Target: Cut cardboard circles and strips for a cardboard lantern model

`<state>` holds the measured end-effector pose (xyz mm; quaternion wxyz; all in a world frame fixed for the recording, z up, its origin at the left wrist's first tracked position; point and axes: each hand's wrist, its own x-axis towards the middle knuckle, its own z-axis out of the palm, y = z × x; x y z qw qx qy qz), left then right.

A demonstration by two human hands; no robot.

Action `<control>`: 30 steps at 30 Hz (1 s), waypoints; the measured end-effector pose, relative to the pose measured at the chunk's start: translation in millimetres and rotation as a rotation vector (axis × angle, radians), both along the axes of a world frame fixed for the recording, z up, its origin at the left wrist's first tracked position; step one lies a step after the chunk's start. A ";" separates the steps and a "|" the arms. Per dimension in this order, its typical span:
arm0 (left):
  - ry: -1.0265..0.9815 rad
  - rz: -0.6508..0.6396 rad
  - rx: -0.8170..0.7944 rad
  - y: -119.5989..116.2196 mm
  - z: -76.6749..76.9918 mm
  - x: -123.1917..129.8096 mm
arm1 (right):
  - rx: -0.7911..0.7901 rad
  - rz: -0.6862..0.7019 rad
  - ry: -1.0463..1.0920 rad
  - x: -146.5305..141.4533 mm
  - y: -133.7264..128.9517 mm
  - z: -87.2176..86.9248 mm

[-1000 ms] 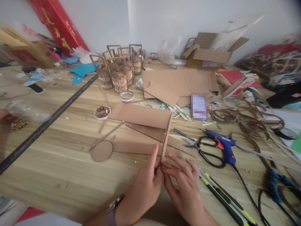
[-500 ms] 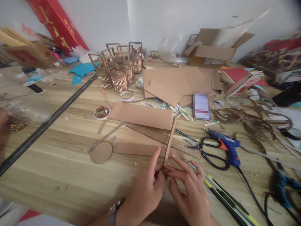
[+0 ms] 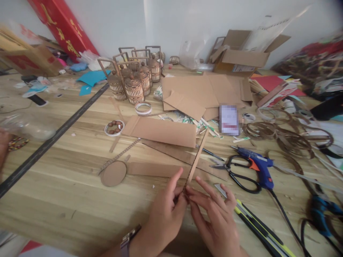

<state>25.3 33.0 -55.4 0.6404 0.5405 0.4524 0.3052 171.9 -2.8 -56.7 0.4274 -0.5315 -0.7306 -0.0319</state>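
A narrow corrugated cardboard strip (image 3: 197, 157) slants up and away from between my hands. My left hand (image 3: 168, 210) pinches its near end, thumb pointing upward. Against the same end press the fingertips of my right hand (image 3: 214, 210), its outer fingers spread. The very end of the strip is hidden by fingers. Beyond it lie a wide cardboard panel (image 3: 163, 131) and a flat cardboard strip (image 3: 158, 170). A round cardboard disc (image 3: 114, 174) rests left of my hands. To the right are a yellow-black utility knife (image 3: 262, 228), black-handled scissors (image 3: 245, 175) and a blue glue gun (image 3: 258, 164).
Several small woven baskets (image 3: 134, 91) with tall handles stand at the back. A bowl of brown beads (image 3: 114, 127) sits near a tape roll (image 3: 143, 108). Coiled brown strips (image 3: 294, 142) and blue-handled pliers (image 3: 320, 210) lie right. Another person's hand (image 3: 4, 142) is at the left edge.
The strip's far end has tilted to the right, while both hands keep their grip at its near end. The view has shifted slightly.
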 end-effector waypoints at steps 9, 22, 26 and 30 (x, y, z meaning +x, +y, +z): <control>0.030 -0.037 0.055 0.5 3.7 -1.2 | 0.035 -0.033 -0.015 -0.9 1.0 -0.3; 0.032 -0.029 0.112 1.1 1.0 0.2 | 0.019 0.021 -0.043 -2.3 -0.7 -2.2; 0.047 -0.012 0.055 1.8 1.5 1.5 | 0.023 0.046 -0.058 -2.7 0.1 -0.1; 0.053 -0.005 0.053 1.6 1.6 1.6 | 0.030 0.038 -0.064 -2.2 0.9 2.2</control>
